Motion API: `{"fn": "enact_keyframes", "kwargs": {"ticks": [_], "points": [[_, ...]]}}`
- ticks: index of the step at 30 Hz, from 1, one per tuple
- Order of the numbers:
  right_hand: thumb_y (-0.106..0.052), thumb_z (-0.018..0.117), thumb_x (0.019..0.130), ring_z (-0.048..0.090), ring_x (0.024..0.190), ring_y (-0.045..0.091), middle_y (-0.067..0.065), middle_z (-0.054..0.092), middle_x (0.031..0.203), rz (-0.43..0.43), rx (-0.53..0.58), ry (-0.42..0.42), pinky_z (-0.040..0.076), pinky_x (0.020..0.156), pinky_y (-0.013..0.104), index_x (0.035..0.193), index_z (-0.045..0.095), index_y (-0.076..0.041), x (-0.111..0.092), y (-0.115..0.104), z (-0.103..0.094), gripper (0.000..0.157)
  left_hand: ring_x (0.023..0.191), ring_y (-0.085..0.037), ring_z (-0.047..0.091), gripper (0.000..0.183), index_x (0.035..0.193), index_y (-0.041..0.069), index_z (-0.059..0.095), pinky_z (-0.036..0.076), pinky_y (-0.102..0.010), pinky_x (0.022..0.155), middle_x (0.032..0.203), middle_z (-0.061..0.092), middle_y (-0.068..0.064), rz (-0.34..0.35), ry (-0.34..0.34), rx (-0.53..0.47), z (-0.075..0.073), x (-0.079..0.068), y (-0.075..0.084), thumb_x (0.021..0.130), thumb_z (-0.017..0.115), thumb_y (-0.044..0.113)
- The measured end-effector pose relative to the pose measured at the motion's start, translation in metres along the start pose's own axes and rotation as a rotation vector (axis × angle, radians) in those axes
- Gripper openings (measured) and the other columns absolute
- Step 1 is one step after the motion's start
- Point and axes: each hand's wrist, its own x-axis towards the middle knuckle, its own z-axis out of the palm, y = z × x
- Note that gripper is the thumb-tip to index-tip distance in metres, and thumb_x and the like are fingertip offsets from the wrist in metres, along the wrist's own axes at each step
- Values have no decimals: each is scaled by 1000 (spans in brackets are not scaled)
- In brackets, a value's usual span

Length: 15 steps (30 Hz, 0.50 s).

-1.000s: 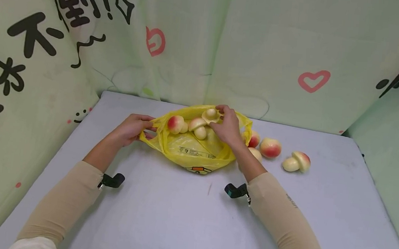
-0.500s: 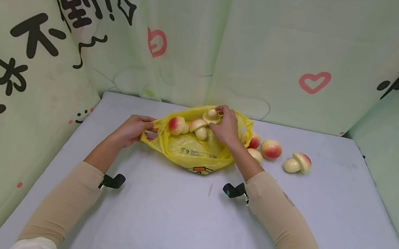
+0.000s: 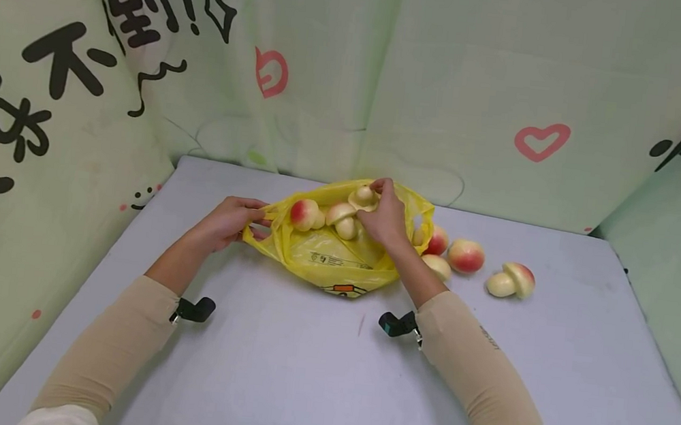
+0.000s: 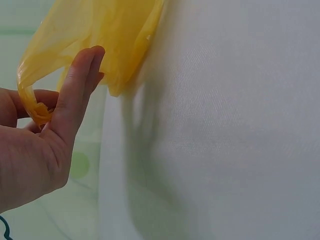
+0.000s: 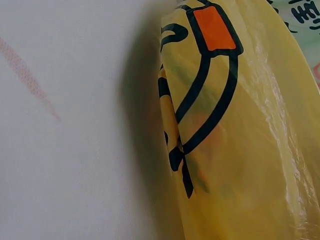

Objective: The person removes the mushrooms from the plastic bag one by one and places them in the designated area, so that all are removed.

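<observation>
A yellow plastic bag (image 3: 334, 273) lies with its mouth spread wide near the back of the table. My left hand (image 3: 228, 223) holds its left handle, and the left wrist view shows the handle plastic (image 4: 39, 111) bunched between thumb and fingers. At the bag's back right rim, my right hand (image 3: 388, 218) pinches a cream toy mushroom (image 3: 362, 198) between thumb and fingers. Inside the bag are a red-capped toy mushroom (image 3: 303, 214) and a paler one (image 3: 343, 220). In the right wrist view, the bag's printed side (image 5: 240, 140) shows and the right hand is out of sight.
Several more toy mushrooms sit right of the bag, among them a red-capped one (image 3: 466, 256) and one lying on its side (image 3: 512, 281). A printed curtain (image 3: 450, 100) stands behind the white table (image 3: 300, 373) and along both sides.
My right forearm has shifted slightly left while its hand stays at the mushroom. The left hand keeps its hold on the handle. The head view has drifted a little.
</observation>
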Motion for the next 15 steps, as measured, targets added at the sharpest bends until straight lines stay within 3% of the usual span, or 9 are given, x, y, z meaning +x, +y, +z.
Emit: {"fn": "enact_keyframes", "kwargs": {"ticks": [8, 15], "points": [[-3, 74, 85, 58, 124, 40, 22, 55, 146, 0, 1, 13, 52, 100, 49, 137, 43, -4, 3, 4, 3, 61, 75, -9, 74, 44, 150, -3, 50, 62, -22, 75, 135, 61, -27, 1, -15, -11, 0, 1, 0, 112, 47, 20], [-5, 79, 86, 53, 135, 41, 23, 54, 148, -8, 33, 4, 48, 111, 50, 145, 42, -4, 5, 9, 6, 70, 74, -9, 74, 44, 149, -3, 51, 63, -23, 75, 136, 61, -28, -3, -18, -22, 2, 0, 0, 112, 48, 20]]}}
